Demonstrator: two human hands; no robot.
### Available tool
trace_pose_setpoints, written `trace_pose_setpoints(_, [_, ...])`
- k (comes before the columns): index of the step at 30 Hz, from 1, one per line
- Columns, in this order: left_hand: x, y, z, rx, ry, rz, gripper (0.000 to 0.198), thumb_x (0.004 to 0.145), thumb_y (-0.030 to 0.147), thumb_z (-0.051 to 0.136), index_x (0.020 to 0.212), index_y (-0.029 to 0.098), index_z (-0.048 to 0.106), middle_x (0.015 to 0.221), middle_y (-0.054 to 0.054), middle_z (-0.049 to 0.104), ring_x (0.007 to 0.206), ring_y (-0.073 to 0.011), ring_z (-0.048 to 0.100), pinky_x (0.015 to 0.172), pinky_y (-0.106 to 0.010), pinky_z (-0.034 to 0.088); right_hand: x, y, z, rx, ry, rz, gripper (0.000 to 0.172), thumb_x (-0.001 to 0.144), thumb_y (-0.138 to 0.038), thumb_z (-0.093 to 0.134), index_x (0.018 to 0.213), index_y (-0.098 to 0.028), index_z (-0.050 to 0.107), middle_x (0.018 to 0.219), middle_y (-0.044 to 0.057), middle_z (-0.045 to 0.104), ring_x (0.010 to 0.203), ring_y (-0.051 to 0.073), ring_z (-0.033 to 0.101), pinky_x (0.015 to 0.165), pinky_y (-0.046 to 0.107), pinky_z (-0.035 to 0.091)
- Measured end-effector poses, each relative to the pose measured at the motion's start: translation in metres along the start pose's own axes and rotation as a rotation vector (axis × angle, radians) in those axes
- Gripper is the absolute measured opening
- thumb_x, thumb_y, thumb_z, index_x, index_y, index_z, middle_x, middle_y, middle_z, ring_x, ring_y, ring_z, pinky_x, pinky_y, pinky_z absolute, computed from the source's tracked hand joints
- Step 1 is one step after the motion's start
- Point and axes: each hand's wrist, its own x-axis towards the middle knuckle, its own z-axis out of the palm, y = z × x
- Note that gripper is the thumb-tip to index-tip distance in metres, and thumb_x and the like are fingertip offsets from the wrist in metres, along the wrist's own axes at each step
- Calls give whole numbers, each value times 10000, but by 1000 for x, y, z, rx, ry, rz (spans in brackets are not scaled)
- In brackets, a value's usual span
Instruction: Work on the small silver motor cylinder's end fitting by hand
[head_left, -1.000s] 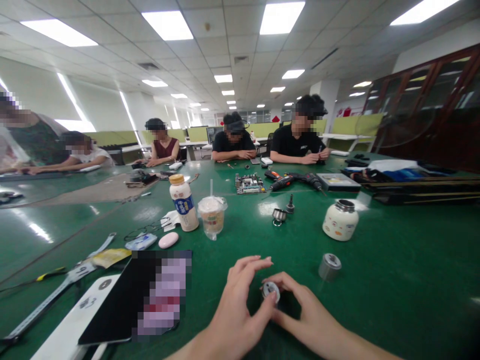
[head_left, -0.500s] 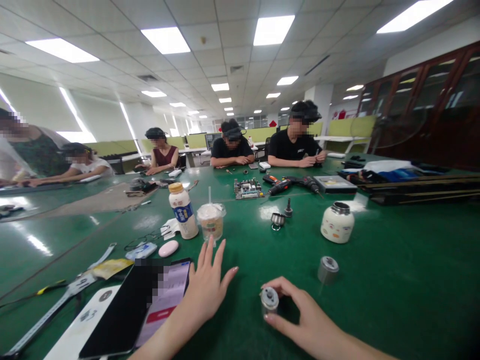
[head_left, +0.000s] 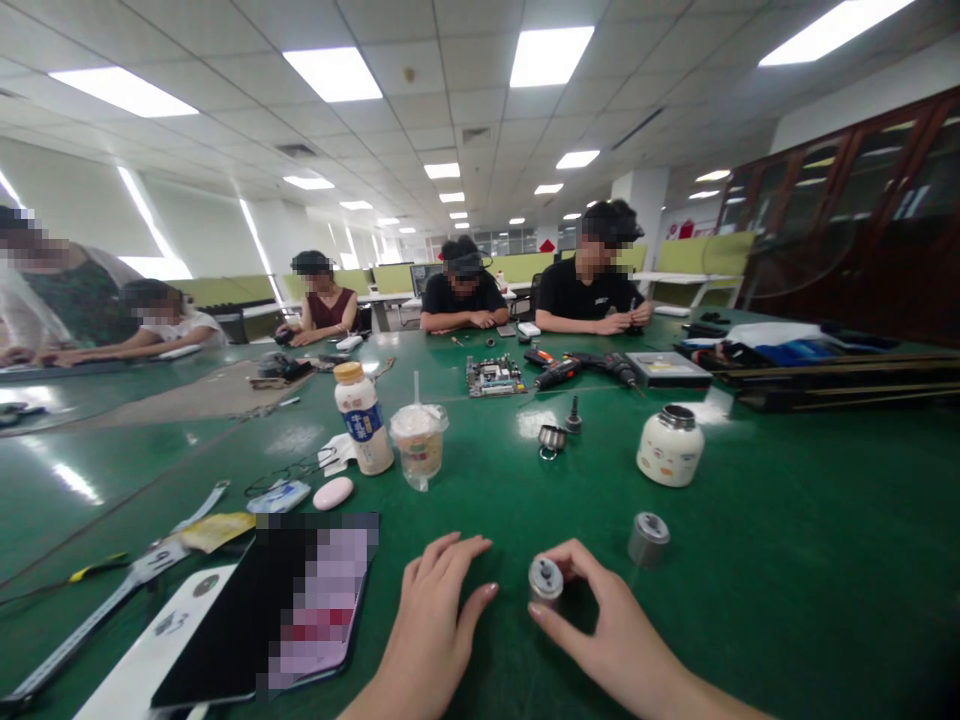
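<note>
My right hand has its thumb and fingers around a small silver cylindrical motor that stands upright on the green table. To its left, my left hand hovers over the tabletop or rests on it, fingers slightly bent and apart, holding nothing. A second, similar motor stands alone beyond my right hand. Further out are a metal lid-like piece with a ring, a dark pointed metal part and a cream jar-shaped flask without a lid.
Left of my hands lie a large phone, a white box and a watch-like strap. A drink bottle and a plastic cup with straw stand ahead. Beyond are a circuit board, power drills and several people.
My left hand has drawn back from near the cup and moved right, closer to the motor, its fingers now more bent. My right hand still holds the motor, shifted slightly.
</note>
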Motion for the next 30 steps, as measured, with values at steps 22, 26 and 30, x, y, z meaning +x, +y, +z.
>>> trace_pose_setpoints(22, [14,23,8,-353,221,94,120,902,296,637,899,284,756,912,-24,751,994,-255,557,901,-422,468,-2,7,-2,-47,-90,8,215,737,-206,714,875,-212,549,884,-4,650,866,199,600,794,305,447])
trace_pose_setpoints(26, [14,17,9,-201,152,-14,113,877,330,666,907,330,774,957,-25,743,1014,-283,543,904,-475,440,-4,6,-3,-74,-99,35,216,737,-205,706,871,-209,537,884,2,641,860,202,594,794,309,443])
trace_pose_setpoints(30, [10,16,13,-25,4,-171,98,813,354,732,856,426,784,1106,-13,708,1113,-335,502,901,-524,406,-4,4,-6,-69,-138,61,212,747,-222,709,888,-200,551,912,13,648,886,210,599,814,313,442])
